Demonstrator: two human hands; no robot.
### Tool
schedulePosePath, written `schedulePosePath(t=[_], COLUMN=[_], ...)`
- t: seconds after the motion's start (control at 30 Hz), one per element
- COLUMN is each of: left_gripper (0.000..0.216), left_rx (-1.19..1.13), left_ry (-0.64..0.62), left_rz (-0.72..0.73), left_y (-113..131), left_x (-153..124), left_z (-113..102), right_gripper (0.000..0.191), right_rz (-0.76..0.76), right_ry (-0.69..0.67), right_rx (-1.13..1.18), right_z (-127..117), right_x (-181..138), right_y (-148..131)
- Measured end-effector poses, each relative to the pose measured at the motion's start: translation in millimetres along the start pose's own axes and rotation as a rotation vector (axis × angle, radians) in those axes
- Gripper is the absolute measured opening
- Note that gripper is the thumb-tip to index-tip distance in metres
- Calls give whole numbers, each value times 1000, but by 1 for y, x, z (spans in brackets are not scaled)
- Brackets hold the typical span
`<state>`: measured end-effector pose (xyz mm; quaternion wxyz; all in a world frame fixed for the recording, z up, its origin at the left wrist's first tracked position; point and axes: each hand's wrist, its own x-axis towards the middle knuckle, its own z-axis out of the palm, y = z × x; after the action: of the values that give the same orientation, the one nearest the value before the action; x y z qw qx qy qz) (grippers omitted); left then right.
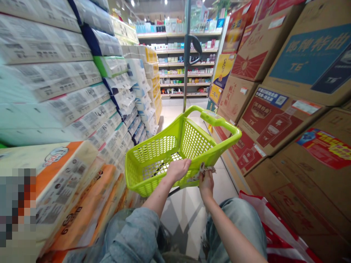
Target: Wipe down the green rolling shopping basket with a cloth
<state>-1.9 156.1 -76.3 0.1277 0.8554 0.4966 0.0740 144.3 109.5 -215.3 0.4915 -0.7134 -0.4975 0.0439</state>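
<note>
A lime-green shopping basket (155, 149) with perforated walls stands in the aisle in front of me, its handle (212, 117) raised at the far right end. My left hand (178, 170) is closed over the near rim, its fingers partly hidden. Just to the right, my right hand (206, 182) pinches a crumpled grey-and-white cloth (210, 168) against the basket's outer side. More greyish patches show on that side wall, left of the fingers. Inside the basket, no goods are visible; the floor shows through the holes.
Stacked tissue packs (49, 44) line the left, with orange-and-cream packs (82, 204) close beside my knee. Printed cartons (279, 120) rise on the right above a red-and-white bag (276, 226). A grey upright pole (185, 84) stands behind the basket, before shelves (189, 53) of goods.
</note>
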Motion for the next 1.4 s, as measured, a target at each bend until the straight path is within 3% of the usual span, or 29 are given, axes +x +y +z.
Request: schedulePosePath(t=[0.13,0.33,0.4,0.47,0.57,0.6,0.7,0.77,0.93,1.03,1.1,1.23,1.33,1.4], left_gripper=[64,66,67,69,71,71,71,72,67,65,67,69,68,68], left_rx=[-40,-70,-69,-67,-69,-69,-68,-78,-68,-35,-40,-63,-52,-42], left_ry=[-28,-51,-58,-72,-86,-84,-78,-81,-71,-72,-67,-44,-35,-29], left_rz=[-9,-29,-24,-26,-41,-40,-29,-33,1,12,-1,-25,-16,-9], left_y=[-1,0,-2,-3,-5,-5,-4,-2,0,-2,-3,-4,-3,-2], left_x=[3,3,3,2,2,1,1,1,2,2,1,-2,-5,-7], left_z=[-1,-4,-5,-5,-5,-5,-4,-3,-2,-1,-1,-3,-4,-4], right_gripper=[26,28,24,20,33,37,39,38,34,30,30,37,36,34], right_rz=[-135,-418,-372,-209,116,156,115,72,-18,-30,-5,138,160,173], right_ry=[-20,-200,-211,-127,199,294,382,363,114,34,138,566,621,587], right_rx=[-3,129,183,246,355,373,289,246,276,301,314,281,196,192], right_z=[-5,1,0,-9,-34,-43,-56,-50,-18,-24,-40,-75,-79,-70], right_x=[1,-14,-15,-6,21,32,54,53,18,13,27,78,101,96], right_y=[-24,-79,-83,-80,-72,-71,-71,-74,-80,-79,-76,-66,-55,-47])
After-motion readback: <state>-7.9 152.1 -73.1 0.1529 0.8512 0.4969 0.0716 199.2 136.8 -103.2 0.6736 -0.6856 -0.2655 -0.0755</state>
